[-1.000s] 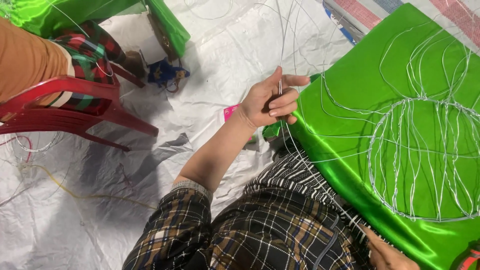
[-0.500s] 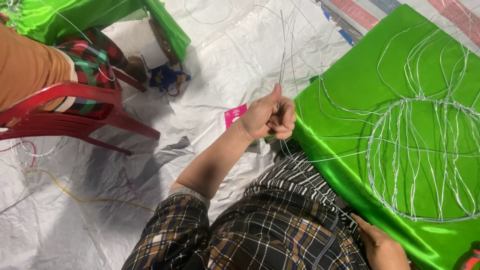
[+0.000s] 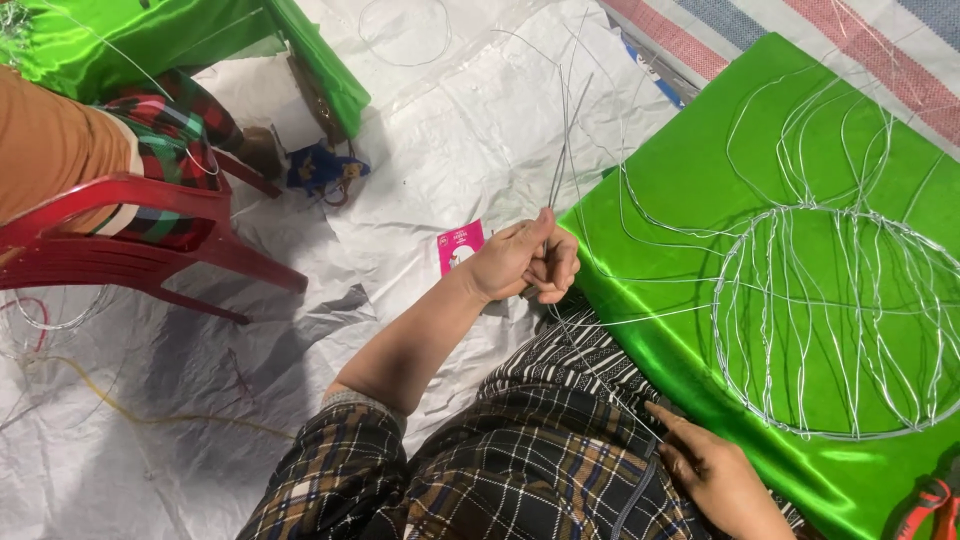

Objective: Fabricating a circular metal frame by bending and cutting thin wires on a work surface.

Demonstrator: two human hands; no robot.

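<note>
Closest in, the person's lap is covered by a dark plaid shirt [image 3: 520,470] and striped cloth. The right hand [image 3: 715,480] lies low at the near edge of the green satin cloth [image 3: 690,190], fingers loosely stretched with the forefinger pointing along the hem; it holds nothing that I can make out, though thin wire runs close by it.

A little further up, the left hand [image 3: 525,262] is closed into a loose fist, thumb up, just off the corner of the green cloth. It pinches a bundle of thin silver wires [image 3: 565,150] that rise straight up from the fist and fan out over the white plastic sheet [image 3: 460,130] on the floor.

To the right, lying flat on the green cloth, is a round wire frame [image 3: 835,320] with many strands crossing inside it, and looser loops curl beyond it towards the striped mat [image 3: 800,30].

Just left of the fist a small pink card [image 3: 460,245] lies on the sheet. Further left stands a red plastic chair [image 3: 120,240] with another person seated on it, in tan and tartan. Beyond that, a blue bundle [image 3: 325,170] rests on the sheet beside another piece of green cloth [image 3: 150,40].
</note>
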